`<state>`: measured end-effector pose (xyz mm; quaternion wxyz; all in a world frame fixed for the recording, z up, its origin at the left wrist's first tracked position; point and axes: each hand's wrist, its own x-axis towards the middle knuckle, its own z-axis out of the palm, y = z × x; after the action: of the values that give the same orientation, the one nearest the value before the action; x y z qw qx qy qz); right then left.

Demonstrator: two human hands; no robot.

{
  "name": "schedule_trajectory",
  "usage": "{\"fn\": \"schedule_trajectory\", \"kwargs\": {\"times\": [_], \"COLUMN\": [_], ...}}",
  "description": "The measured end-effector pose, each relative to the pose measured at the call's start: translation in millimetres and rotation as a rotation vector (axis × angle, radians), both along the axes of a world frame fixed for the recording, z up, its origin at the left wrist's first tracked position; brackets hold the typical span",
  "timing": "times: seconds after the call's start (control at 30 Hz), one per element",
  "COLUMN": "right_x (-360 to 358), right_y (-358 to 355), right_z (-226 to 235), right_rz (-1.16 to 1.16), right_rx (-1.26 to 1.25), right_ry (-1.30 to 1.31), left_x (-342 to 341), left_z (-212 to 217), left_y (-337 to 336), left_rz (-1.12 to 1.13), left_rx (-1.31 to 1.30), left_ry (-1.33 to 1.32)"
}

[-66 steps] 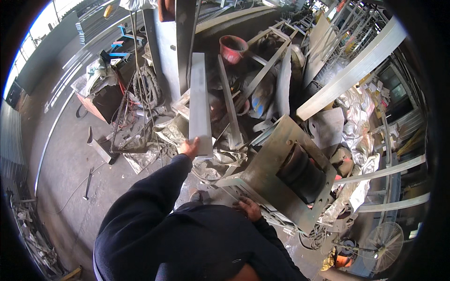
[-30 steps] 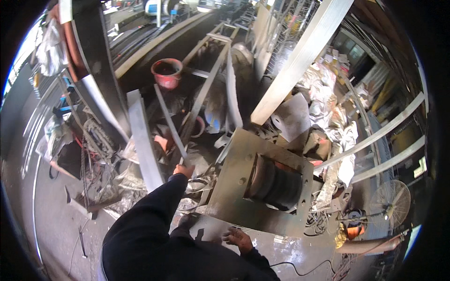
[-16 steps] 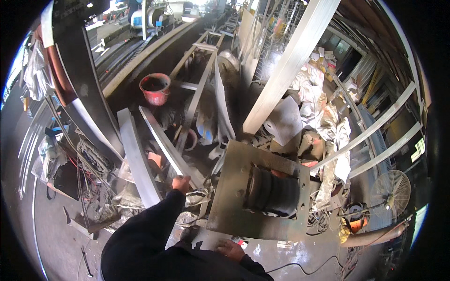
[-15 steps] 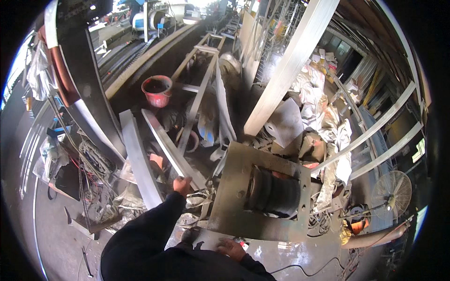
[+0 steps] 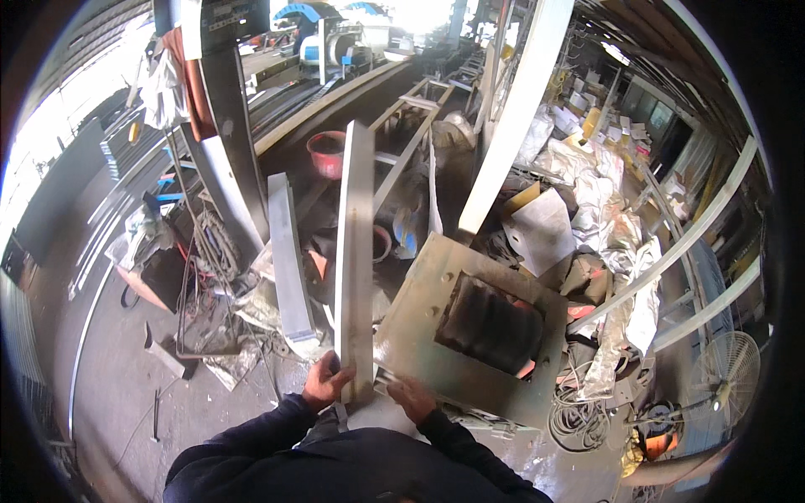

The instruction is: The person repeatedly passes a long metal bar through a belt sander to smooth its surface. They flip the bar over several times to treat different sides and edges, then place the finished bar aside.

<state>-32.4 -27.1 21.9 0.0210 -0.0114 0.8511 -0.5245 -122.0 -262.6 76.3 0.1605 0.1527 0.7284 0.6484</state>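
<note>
A long pale metal beam (image 5: 356, 251) stands steeply up in front of me. My left hand (image 5: 327, 381) is closed around its lower left edge, thumb toward the beam's face. My right hand (image 5: 411, 397) is just right of the beam's lower end, fingers loosely stretched toward it; contact with it does not show. A second, shorter metal beam (image 5: 290, 256) leans among the clutter to the left. Close by on the right is a thick greenish metal frame (image 5: 411, 323) with a square opening, a dark ribbed cylinder (image 5: 493, 325) inside it.
Behind the beams are a red bucket (image 5: 327, 158) and a ladder-like frame (image 5: 407, 155). A pale post (image 5: 518, 117) rises beyond the metal frame. White sacks (image 5: 587, 184), coiled cable (image 5: 580, 423) and a fan (image 5: 728, 377) are on the right. Coiled rope (image 5: 216, 243) hangs on the left.
My left hand has brought the beam nearer and more upright, its lower end now before my body. My right hand has come up beside it. The view has shifted left.
</note>
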Motion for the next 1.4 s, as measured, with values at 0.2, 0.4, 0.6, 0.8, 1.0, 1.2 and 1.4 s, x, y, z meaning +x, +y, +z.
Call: {"fn": "schedule_trajectory", "kwargs": {"times": [0.2,0.4,0.6,0.8,1.0,1.2,1.4], "right_x": [-7.2,-2.8,34.5,65.7,94.9,113.3,122.9], "right_y": [-9.1,-3.6,-29.7,-81.0,-136.6,-149.2,-135.5], "right_z": [50.0,72.7,45.6,36.6,29.8,26.7,16.0], "right_rz": [-0.379,-0.589,-0.793,-0.868,-0.905,-0.935,-0.947], "right_rx": [-0.277,-0.484,-0.276,-0.424,-0.318,-0.464,-0.568], "right_ry": [0.049,0.233,0.252,0.123,0.193,0.022,-0.061], "left_x": [93.5,142.9,183.8,225.3,268.2,291.3,307.1], "left_z": [11.0,26.8,16.9,18.0,32.4,38.0,39.1], "left_y": [17.8,20.7,4.8,-49.3,-93.9,-109.7,-100.2], "left_rz": [-0.141,-0.169,-0.177,-0.070,-0.048,-0.020,0.034], "left_rx": [-0.081,-0.367,-0.482,-0.559,-0.910,-0.918,-1.013], "left_ry": [0.032,0.217,0.309,0.370,0.441,0.487,0.698]}}
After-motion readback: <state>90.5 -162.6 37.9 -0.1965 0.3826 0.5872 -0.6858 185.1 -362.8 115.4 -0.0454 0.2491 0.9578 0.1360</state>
